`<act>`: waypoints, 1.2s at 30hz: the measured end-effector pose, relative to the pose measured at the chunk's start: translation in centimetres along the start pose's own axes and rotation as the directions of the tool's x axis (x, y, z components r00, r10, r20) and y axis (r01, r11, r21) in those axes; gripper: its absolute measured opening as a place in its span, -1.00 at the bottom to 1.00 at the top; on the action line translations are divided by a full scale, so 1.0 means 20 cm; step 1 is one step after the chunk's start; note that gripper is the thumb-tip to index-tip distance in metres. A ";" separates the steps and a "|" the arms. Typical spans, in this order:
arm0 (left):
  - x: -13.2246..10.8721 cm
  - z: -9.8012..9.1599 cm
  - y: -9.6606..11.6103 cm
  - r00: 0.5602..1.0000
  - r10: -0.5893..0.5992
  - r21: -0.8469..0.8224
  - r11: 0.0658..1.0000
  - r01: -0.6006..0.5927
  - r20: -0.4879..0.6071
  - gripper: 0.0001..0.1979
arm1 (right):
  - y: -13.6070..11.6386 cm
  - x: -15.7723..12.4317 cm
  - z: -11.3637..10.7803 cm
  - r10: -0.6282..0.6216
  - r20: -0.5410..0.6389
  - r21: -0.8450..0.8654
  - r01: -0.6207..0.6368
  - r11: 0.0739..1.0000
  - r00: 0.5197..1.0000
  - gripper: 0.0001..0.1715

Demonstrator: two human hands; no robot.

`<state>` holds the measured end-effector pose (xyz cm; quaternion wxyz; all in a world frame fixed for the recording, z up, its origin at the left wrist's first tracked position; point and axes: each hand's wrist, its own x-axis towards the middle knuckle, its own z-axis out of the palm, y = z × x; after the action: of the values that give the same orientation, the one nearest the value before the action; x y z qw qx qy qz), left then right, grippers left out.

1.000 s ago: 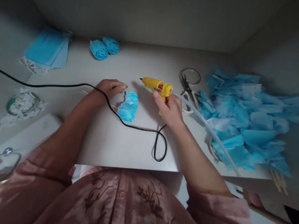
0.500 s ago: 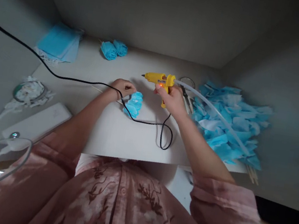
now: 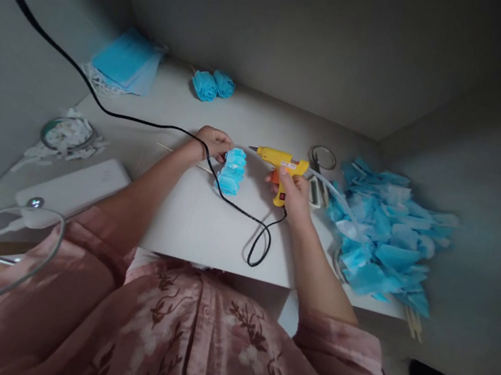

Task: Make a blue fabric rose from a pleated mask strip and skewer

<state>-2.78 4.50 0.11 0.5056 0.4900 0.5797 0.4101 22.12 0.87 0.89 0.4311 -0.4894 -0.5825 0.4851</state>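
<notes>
A yellow hot glue gun is gripped by its handle in my right hand, with its nozzle pointing left, just right of a blue flower. My left hand has its fingers closed at the upper edge of that flower, which looks made of gathered mask fabric. A thin wooden stick runs out to the left from the flower under my left wrist. The glue gun's black cord crosses over my left wrist and loops below the flower. A long translucent glue stick extends from the gun's back.
Blue fabric pieces are heaped at the right, with wooden sticks under them. Scissors and a tape roll lie behind my right hand. Two finished-looking blue roses, stacked masks, white scraps and a power bank stand left.
My right hand has lowered the glue gun relative to the flower, bringing its nozzle nearer the flower's upper edge. The camera view has shifted and tilted. My left hand keeps its hold.
</notes>
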 end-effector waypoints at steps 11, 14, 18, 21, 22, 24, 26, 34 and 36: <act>-0.01 0.01 0.02 0.995 -0.089 -0.082 0.992 0.093 0.050 -0.85 | 0.01 -0.03 0.05 0.000 0.052 -0.076 0.004 0.997 0.999 -0.25; 0.00 0.01 0.00 0.995 -0.080 -0.066 0.994 0.084 0.059 -0.79 | 0.01 -0.03 0.06 0.002 0.075 -0.122 0.007 0.993 0.997 -0.26; 0.02 0.00 -0.02 0.996 -0.062 -0.063 0.996 0.067 0.065 -0.76 | 0.00 -0.03 0.07 -0.009 0.077 -0.154 0.021 0.988 0.997 -0.26; 0.02 0.01 -0.02 0.997 -0.050 -0.059 0.997 0.054 0.060 -0.76 | 0.01 -0.02 0.07 -0.025 0.067 -0.198 0.038 0.979 0.997 -0.27; 0.02 0.01 -0.02 0.997 -0.049 -0.054 0.997 0.052 0.060 -0.76 | 0.01 -0.02 0.07 -0.040 0.065 -0.218 0.053 0.975 0.997 -0.28; 0.01 0.01 -0.01 0.997 -0.048 -0.044 0.998 0.051 0.065 -0.78 | 0.02 -0.02 0.07 -0.079 0.068 -0.263 0.094 0.960 0.995 -0.31; 0.00 0.01 0.00 0.996 -0.051 -0.037 0.998 0.053 0.071 -0.79 | 0.03 -0.03 0.07 -0.114 0.074 -0.317 0.131 0.939 0.991 -0.34; 0.02 0.01 -0.01 0.996 -0.045 -0.030 0.998 0.048 0.079 -0.78 | 0.04 -0.04 0.07 -0.218 0.105 -0.447 0.242 0.861 0.970 -0.41; 0.02 0.00 -0.01 0.995 -0.056 -0.035 0.998 0.059 0.079 -0.79 | 0.04 -0.04 0.07 -0.221 0.105 -0.485 0.244 0.840 0.970 -0.40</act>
<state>-2.77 4.82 -0.21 0.5484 0.4795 0.5656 0.3865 21.10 -0.15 -0.19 0.3338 -0.4979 -0.7518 0.2747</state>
